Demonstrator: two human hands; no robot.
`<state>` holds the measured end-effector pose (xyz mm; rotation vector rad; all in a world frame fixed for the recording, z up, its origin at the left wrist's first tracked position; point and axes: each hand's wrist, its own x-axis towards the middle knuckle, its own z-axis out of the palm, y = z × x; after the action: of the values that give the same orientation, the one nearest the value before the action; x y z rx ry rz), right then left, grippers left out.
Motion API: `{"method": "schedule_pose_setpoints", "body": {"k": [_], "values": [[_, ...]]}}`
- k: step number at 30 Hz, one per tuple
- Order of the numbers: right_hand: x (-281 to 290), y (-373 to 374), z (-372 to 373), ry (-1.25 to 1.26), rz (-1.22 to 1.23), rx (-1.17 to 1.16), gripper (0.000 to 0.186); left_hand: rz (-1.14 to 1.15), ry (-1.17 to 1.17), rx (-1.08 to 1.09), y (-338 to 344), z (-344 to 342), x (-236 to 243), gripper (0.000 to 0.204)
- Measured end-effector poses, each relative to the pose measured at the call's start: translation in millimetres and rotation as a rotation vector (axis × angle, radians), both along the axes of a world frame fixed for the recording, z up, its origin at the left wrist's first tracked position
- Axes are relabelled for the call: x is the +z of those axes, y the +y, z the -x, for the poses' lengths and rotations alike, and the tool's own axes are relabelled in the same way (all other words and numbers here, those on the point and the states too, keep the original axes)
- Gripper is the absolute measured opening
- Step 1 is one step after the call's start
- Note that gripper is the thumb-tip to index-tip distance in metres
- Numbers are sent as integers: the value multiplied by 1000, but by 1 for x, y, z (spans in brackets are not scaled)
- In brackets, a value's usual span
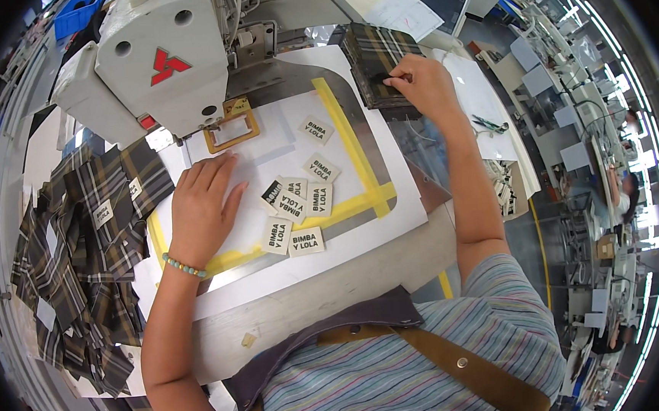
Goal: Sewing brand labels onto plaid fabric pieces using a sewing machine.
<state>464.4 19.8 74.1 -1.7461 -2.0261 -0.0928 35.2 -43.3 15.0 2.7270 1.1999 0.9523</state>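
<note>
Our left hand [201, 207] lies palm down with its fingers together and nearly straight, pressed flat on the white work sheet [278, 133]; it holds nothing. Its fingertips point far, toward the brass-coloured clamp frame [231, 128] under the head of the white sewing machine [155, 57]. A beaded bracelet [184, 266] circles the left wrist.

Our right hand [424, 84] reaches far and to the right. Its fingers are narrowed into a pinch on the top piece of the stack of plaid fabric pieces [381, 68]; thumb and fingertips meet at the near edge of the stack.

Between the hands, a cluster of small cream labels [299, 207] lies loose on the work sheet, some overlapping, one turned dark side up. One label sits apart, farther off, near the clamp frame. Yellow tape [352, 146] marks a border around this label area on the right and near sides.

To the left of our left hand, a pile of plaid pieces with labels already attached [88, 245] spreads over the table edge. Far right of the stack, scissors [490, 125] rest on white paper.
</note>
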Motion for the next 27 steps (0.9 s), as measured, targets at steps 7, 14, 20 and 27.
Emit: {"method": "schedule_pose_setpoints", "body": {"k": [7,14,20,27], "values": [[26,4,3,74,-134,8,14,124,-181,-76,-5,-9,18,37],[3,-11,89,-28,-331,395,9,52,-89,-179,-7,-38,33,45],[-47,-29,136,-156,-354,602,6,103,-146,-130,18,-68,1,63],[-46,-39,127,-204,-379,558,9,77,-108,-76,30,-67,-13,21]]}}
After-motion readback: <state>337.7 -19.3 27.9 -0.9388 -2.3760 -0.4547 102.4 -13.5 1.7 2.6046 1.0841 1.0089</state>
